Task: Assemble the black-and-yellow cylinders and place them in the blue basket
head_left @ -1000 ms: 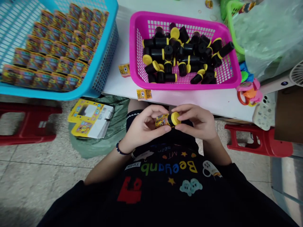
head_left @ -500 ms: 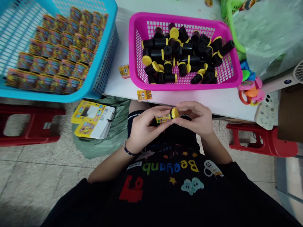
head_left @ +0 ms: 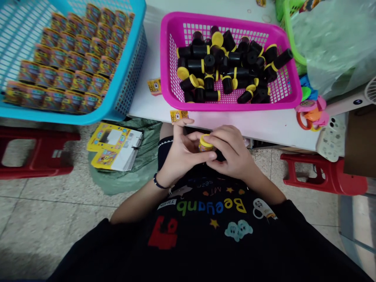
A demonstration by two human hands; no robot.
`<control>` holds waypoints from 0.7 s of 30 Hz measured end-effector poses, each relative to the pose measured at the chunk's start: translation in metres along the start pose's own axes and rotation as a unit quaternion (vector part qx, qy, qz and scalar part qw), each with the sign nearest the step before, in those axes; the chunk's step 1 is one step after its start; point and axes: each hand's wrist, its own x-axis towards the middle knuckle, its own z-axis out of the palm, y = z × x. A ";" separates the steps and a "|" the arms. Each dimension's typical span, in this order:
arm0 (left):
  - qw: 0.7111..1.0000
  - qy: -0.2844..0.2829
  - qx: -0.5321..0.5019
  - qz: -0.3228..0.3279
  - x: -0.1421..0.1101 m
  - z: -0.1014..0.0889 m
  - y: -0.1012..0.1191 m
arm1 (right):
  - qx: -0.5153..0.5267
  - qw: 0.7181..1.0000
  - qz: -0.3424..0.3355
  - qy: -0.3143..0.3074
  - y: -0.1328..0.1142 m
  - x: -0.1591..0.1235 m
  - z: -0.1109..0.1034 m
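Observation:
Between my two hands, above my lap, is a small jar [head_left: 206, 144] with a yellow lid and a printed yellow label. My left hand [head_left: 185, 150] grips it from the left, thumb along the front and index finger raised. My right hand [head_left: 230, 150] closes on it from the right, with fingertips on the lid. Most of its lower part is hidden by the fingers. Beyond my hands, a pink basket [head_left: 235, 106] holds many black jars with yellow lids. A printed label piece [head_left: 178, 116] lies on the table edge just past my left hand.
A blue basket [head_left: 129, 78] at left holds rows of labelled jars. Right of the pink basket are a green basket [head_left: 289, 27] with plastic bags, tape rolls [head_left: 311, 113], and a patterned phone [head_left: 331, 139]. Red stools [head_left: 323, 172] stand below; printed cards [head_left: 116, 147] rest on a green bag.
The jar has turned from lying sideways to more upright, its lid now facing up. My right hand has shifted left over the lid, and my left index finger has lifted.

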 end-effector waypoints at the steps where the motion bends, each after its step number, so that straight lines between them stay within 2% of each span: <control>1: 1.000 -0.019 -0.019 -0.003 0.000 0.001 0.002 | -0.001 1.000 -0.009 0.005 -0.002 0.000 0.000; 5: 0.985 -0.147 -0.078 -0.052 -0.002 0.002 0.012 | 0.003 1.000 -0.029 0.008 -0.009 -0.001 0.000; 6: 0.982 -0.162 -0.078 -0.057 -0.002 0.002 0.013 | -0.001 1.000 -0.024 -0.005 -0.010 -0.001 0.000; 8: 0.988 -0.140 -0.043 -0.044 -0.003 0.003 0.011 | -0.021 0.999 -0.004 -0.038 -0.012 -0.002 -0.001; 10: 0.997 -0.079 0.014 -0.020 -0.005 0.006 0.005 | -0.047 0.997 0.023 -0.062 -0.011 -0.004 -0.002; 12: 0.998 -0.033 0.056 -0.014 -0.006 0.009 -0.002 | -0.055 0.996 0.037 -0.059 -0.009 -0.008 -0.001; 14: 0.997 -0.016 0.073 -0.017 -0.009 0.012 -0.006 | -0.039 0.997 0.044 -0.050 -0.006 -0.014 0.003; 18: 0.997 -0.071 0.037 -0.015 -0.011 0.010 -0.004 | -0.039 0.998 0.040 -0.022 -0.005 -0.024 0.011; 21: 0.992 -0.125 -0.021 -0.006 -0.010 0.006 0.003 | -0.052 0.998 -0.011 0.034 -0.009 -0.028 0.016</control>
